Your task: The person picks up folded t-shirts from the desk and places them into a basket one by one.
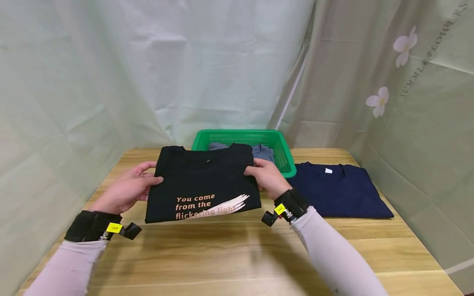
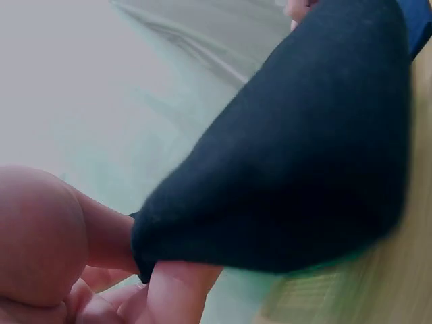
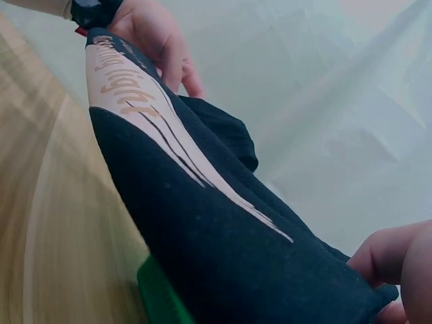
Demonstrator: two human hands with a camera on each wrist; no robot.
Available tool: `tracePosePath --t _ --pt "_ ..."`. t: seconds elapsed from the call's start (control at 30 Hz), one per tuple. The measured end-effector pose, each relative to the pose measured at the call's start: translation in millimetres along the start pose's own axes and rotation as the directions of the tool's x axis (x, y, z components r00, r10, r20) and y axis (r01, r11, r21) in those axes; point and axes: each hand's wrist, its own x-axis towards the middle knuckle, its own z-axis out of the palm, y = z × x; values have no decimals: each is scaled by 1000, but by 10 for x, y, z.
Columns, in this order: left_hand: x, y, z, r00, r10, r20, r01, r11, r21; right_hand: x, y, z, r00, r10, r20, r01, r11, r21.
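Note:
A folded black T-shirt (image 1: 207, 176) with printed lettering and a pale brush stroke is held up above the table, in front of the basket. My left hand (image 1: 131, 187) pinches its left side, thumb on the front and fingers behind. On the opposite side my right hand (image 1: 268, 176) grips the edge in the same way. In the left wrist view the black cloth (image 2: 290, 148) sits between thumb and fingers. The right wrist view shows the T-shirt (image 3: 202, 223) stretched between both hands, its print facing the camera.
A green plastic basket (image 1: 289, 158) stands at the back of the wooden table (image 1: 207, 259), with grey-blue folded clothing (image 1: 263, 153) inside, partly hidden by the T-shirt. To the right lies a folded navy T-shirt (image 1: 340, 193). Pale curtains (image 1: 222, 70) enclose the back and sides.

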Motion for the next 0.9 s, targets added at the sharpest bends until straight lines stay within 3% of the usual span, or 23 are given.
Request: tracePosePath --t 0.5,0.9 --pt "353 45 387 999 30 -15 -30 999 -13 -123 21 -431 996 12 -89 -17 998 -61" --pt "583 75 531 999 48 -7 -48 998 34 -119 -9 -631 988 64 -143 -79 991 -104"
